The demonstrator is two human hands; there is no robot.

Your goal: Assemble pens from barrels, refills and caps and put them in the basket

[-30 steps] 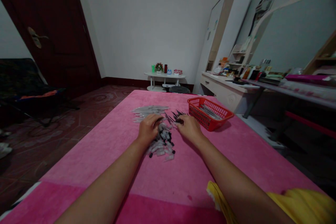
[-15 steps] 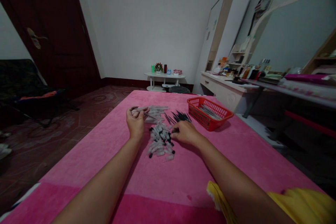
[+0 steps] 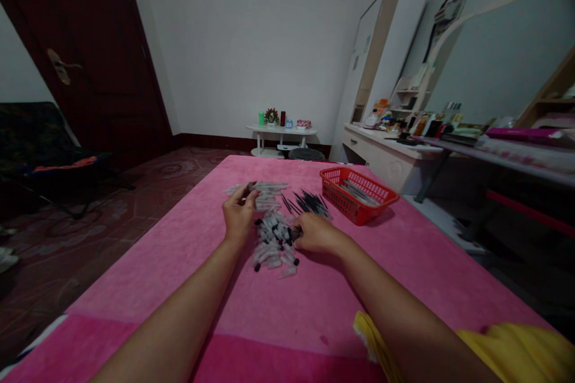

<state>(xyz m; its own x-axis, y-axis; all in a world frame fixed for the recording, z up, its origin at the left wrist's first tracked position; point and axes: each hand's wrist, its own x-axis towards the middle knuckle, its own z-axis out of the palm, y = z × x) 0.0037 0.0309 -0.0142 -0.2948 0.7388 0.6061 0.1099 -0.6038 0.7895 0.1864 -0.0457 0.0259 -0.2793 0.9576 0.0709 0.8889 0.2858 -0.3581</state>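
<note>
Small clear-and-black pieces (image 3: 272,254) heap mid-cloth (image 3: 332,293), and my right hand (image 3: 314,232) bunches at their right edge, pinch hidden, can't tell! Singles, lightly, suit this jumble; my left hand (image 3: 239,212) curls by pale tubes (image 3: 273,187), grip unclear.

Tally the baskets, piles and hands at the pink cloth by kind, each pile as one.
Red basket: 1
Pile of pale, slender tubes: 1
Pile of thin dark sticks: 1
Pile of small clear and black pieces: 1
Hands, left hand and right hand: 2
Total: 6
Single pieces overlap too much to count.
</note>
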